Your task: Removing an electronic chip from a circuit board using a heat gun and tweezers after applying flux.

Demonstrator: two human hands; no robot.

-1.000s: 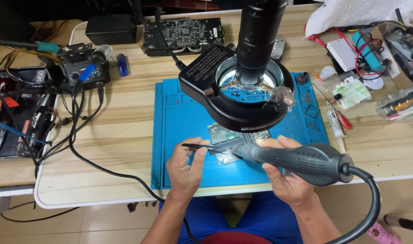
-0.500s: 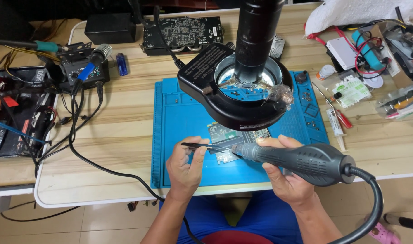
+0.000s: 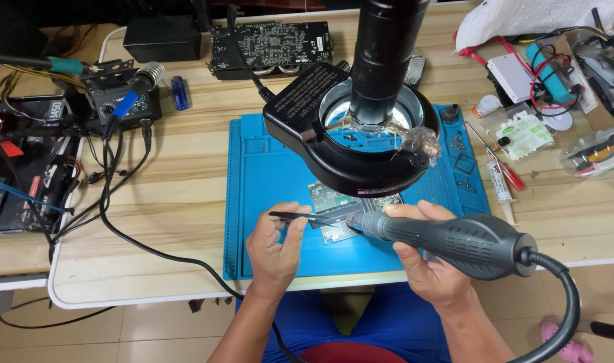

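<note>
Two hands over a circuit board point(image 3: 334, 202): left hand point(image 3: 275, 249) pinches tweezers point(image 3: 300, 216), right hand point(image 3: 431, 265) grips hot-air wand point(image 3: 455, 238)

On the worktop's right side we see a small white-and-green printed packet point(image 3: 527, 133) and a clear plastic bag point(image 3: 599, 153) of tools beyond it. We also spot a white label point(image 3: 312, 91) on the black ring light.
</note>
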